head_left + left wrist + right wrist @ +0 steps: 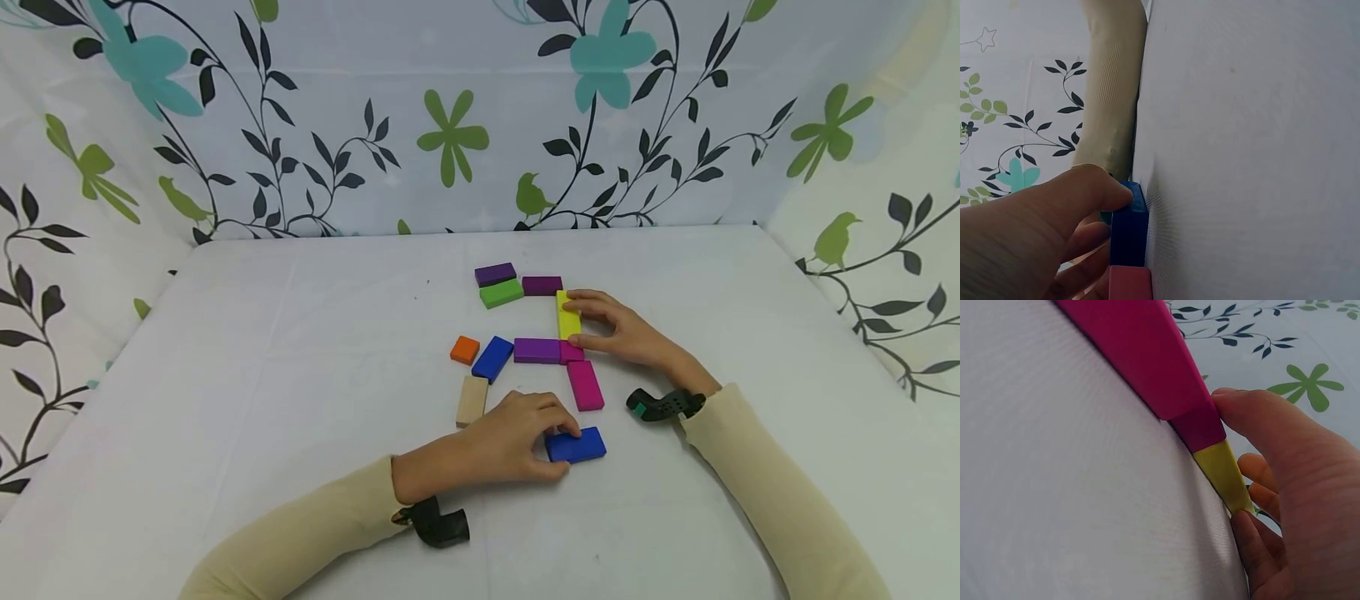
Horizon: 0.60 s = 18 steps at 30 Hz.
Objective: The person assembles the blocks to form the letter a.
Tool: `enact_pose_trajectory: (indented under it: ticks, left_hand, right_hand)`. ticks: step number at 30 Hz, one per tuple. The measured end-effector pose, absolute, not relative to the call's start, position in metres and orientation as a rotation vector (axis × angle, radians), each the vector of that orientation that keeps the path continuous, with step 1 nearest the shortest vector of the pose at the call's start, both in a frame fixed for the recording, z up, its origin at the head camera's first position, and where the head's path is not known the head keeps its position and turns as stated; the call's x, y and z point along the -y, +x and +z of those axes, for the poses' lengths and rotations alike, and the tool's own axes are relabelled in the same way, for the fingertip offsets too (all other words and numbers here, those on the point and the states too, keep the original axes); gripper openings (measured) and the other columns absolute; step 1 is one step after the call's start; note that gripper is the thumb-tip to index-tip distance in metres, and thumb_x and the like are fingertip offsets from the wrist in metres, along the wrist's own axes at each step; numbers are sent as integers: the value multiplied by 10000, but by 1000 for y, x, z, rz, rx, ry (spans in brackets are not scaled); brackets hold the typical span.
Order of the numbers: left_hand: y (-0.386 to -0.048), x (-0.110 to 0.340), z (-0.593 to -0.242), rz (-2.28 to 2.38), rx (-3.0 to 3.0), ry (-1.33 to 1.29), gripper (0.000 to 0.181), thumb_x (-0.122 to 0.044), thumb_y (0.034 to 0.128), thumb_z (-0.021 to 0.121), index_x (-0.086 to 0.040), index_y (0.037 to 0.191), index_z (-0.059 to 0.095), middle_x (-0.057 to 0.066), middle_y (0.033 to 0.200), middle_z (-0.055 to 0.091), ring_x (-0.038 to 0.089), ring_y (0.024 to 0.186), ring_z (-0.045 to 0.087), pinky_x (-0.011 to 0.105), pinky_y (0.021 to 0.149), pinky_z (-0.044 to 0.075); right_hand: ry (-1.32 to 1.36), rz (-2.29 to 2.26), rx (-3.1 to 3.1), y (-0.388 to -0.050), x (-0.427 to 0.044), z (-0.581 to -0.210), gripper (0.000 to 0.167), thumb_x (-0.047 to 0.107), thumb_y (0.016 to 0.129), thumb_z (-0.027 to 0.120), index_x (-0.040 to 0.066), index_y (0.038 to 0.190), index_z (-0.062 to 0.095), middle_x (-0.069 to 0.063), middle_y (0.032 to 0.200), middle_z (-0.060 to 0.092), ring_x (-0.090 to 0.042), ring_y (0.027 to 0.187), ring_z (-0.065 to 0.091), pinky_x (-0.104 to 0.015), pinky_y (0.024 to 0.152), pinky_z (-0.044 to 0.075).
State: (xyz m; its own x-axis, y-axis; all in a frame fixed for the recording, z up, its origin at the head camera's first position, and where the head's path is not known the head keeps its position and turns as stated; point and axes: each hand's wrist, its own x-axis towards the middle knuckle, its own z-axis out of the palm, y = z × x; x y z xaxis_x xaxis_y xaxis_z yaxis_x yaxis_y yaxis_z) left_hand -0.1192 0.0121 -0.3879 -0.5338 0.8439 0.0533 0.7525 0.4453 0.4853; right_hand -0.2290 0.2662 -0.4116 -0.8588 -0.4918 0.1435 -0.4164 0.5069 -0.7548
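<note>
My left hand [517, 437] holds a blue block [576, 445] by its left end, thumb at the near side and fingers at the far side. In the left wrist view the thumb lies on that blue block [1130, 234], beside a pink block [1130, 282]. The right hand [626, 329] spans a yellow block [567, 315], fingers at its far end. Its thumb touches a small magenta block [572, 352] at the yellow block's near end, as the right wrist view also shows. A longer magenta block [586, 386] lies between the hands.
A purple block [536, 351] adjoins the small magenta one. Leftward lie another blue block [492, 359], an orange block [465, 350] and a beige block [472, 401]. Farther back are a green block [501, 293] and two dark purple blocks [542, 286] on the white-covered table [300, 350].
</note>
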Motion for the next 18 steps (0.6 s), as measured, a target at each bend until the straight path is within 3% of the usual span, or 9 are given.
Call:
enact_pose_trajectory:
  ticks: [18]
  left_hand:
    - [-114, -6, -380, 559, -2676, 1308, 317, -300, 891, 689, -160, 1174, 667, -2, 1169, 630, 146, 1104, 563, 301, 923, 449]
  right_hand:
    - [-802, -1305, -2638, -228, -266, -410, 523, 133, 902, 696, 37, 1385, 519, -141, 1538, 324, -351, 1393, 326, -550, 1130, 271]
